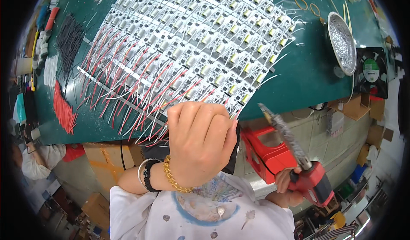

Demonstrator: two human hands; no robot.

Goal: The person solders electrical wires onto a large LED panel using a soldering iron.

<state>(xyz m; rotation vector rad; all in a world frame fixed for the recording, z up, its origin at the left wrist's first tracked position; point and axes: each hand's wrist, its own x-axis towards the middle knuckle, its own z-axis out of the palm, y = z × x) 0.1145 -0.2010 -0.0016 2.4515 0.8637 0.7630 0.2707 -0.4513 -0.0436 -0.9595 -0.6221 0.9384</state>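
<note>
Here's the green table point(311, 75), sweeping wide across the far side, light glinting off its top. Down we go to the floor point(329, 142), pale tiles showing on the right. A red plastic stool point(275, 157) stands near the table's near edge. Over on the left, a taped cardboard box point(102, 157); nearer still, a brown carton point(95, 210). Far right, an open box point(356, 107) gapes beside the table.

By the green tabletop point(307, 80) a slanting array of white circuit boards point(205, 39) is carried, flanked on the left by separate heaps of black wires point(69, 39), white wires point(50, 71) and red wires point(64, 110), while a bowl point(330, 31) of silvery material point(343, 41) and thin tan rings point(306, 5) are borne toward the right.
</note>
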